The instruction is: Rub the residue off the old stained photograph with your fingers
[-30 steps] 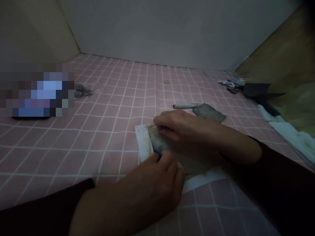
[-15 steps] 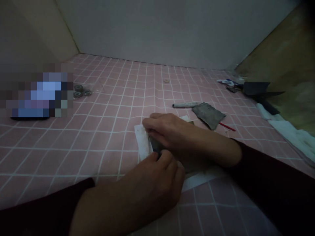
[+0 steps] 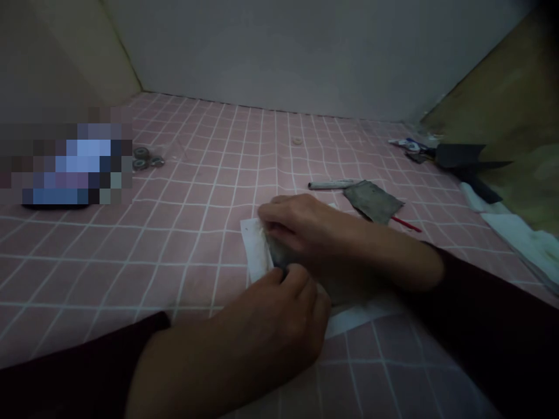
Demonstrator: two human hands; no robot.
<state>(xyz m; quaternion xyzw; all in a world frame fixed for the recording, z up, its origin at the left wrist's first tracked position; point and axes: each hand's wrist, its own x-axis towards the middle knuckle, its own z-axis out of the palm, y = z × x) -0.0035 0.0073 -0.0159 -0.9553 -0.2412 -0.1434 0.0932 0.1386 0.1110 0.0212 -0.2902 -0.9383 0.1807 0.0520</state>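
I have the right hand over the far left part of a grey sheet, which lies on white paper. The left hand sits at the sheet's near left side. Both hands' fingers are curled together; I cannot tell what either pinches. Farther right, I see a grey scrap beside a red stick.

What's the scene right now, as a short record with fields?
Left hand: bent fingers at the grey sheet; grip hidden
Right hand: fingers curled near the white paper; contact unclear
Paper: under the grey sheet, edges showing
Beyond hands: grey scrap, pale tube, red stick
Surface: pink cloth, white grid
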